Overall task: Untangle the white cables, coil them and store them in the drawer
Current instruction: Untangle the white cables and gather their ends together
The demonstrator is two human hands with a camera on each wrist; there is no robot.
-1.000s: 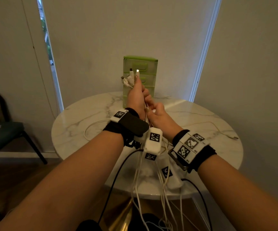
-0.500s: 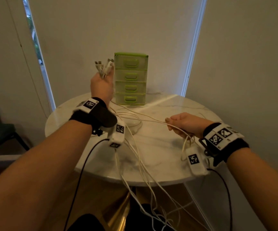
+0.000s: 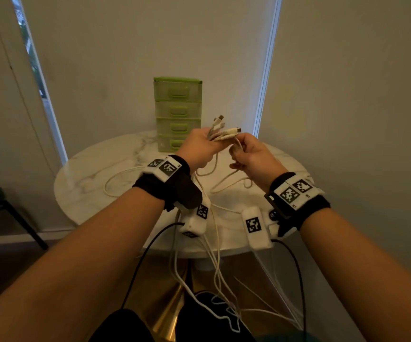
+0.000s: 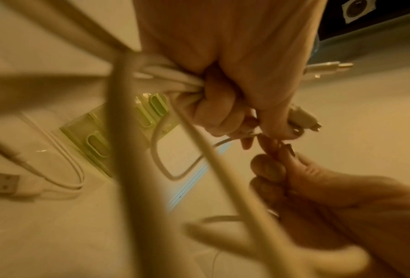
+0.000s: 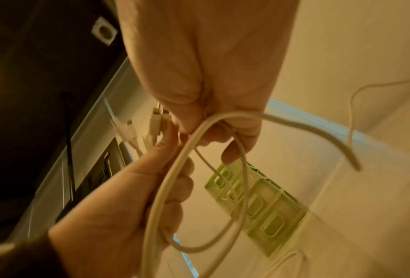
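Head view: the left hand (image 3: pixel 197 149) has its grip clenched round the white cables (image 3: pixel 218 134) near their plugs, held above the counter (image 3: pixel 95 169). The right hand (image 3: pixel 253 156) pinches one strand just beside them. Long tails hang off the counter edge, so a hard pull could tighten the tangle. The green drawer unit (image 3: pixel 177 112) stands behind, all drawers closed.

- the green drawer unit (image 3: pixel 177 114) stands at the back of the round table (image 3: pixel 93 174), all four drawers closed.
- both hands are raised in front of it, and the white cables (image 3: pixel 220 132) between them cross its lower drawers.
- cable loops (image 3: pixel 115 178) lie on the tabletop on the way there; bare marble shows far left.
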